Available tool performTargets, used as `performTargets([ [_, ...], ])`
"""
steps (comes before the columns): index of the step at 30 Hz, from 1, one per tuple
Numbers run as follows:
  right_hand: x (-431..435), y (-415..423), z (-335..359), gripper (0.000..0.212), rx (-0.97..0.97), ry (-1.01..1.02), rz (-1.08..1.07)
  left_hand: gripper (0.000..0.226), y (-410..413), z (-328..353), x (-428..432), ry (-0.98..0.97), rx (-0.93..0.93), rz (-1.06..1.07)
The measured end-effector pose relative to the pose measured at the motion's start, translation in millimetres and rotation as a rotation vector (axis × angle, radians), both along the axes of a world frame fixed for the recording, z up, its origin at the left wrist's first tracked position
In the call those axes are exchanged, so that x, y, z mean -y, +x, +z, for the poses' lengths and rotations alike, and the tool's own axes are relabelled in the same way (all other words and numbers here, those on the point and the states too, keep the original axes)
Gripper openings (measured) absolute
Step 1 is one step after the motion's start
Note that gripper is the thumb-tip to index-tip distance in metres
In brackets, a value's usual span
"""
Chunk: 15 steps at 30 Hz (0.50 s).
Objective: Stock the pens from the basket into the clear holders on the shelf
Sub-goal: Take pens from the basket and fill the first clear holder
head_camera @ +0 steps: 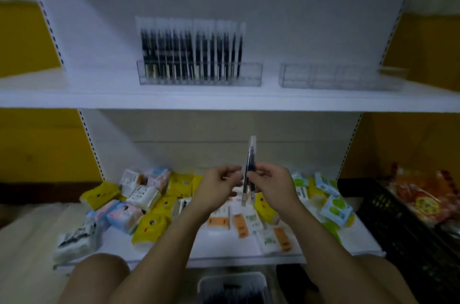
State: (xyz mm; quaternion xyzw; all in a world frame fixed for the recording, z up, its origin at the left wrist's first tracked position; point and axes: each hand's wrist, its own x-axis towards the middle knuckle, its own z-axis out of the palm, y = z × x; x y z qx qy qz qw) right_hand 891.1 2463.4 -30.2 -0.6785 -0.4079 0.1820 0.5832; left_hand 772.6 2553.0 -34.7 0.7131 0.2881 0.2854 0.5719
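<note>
Your two bare forearms stretched forward and met near the middle, hands level with each other. Your right hand (271,185) pinched the packaged pens (249,169) between thumb and curled fingers, holding them upright. Your left hand (218,186) sat just beside them, its back toward you and its fingers curled in toward the pack. The blur hid whether its fingertips touched it. Both wrists angled slightly inward.

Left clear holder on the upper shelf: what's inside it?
The left clear holder holds packaged dark pens standing upright and filling most of it; its right end looks empty. The packets cover whatever is behind them, and blur hides the labels.
</note>
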Motion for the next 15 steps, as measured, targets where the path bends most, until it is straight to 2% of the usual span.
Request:
performTargets([
  [2,2.7,1.9,23.7,0.026,0.049,0.024,0.038,0.010,5.7,38.5,-3.3,0.034,0.084,-0.003],
  [6,9.4,4.5,69.4,0.023,0.155,0.071,0.068,0.015,15.5,102.6,-1.6,0.174,0.109,-0.041],
  [15,20.8,11.1,155.3,0.020,0.174,0.196,0.106,0.014,22.5,182.5,4.5,0.292,0.209,-0.036],
])
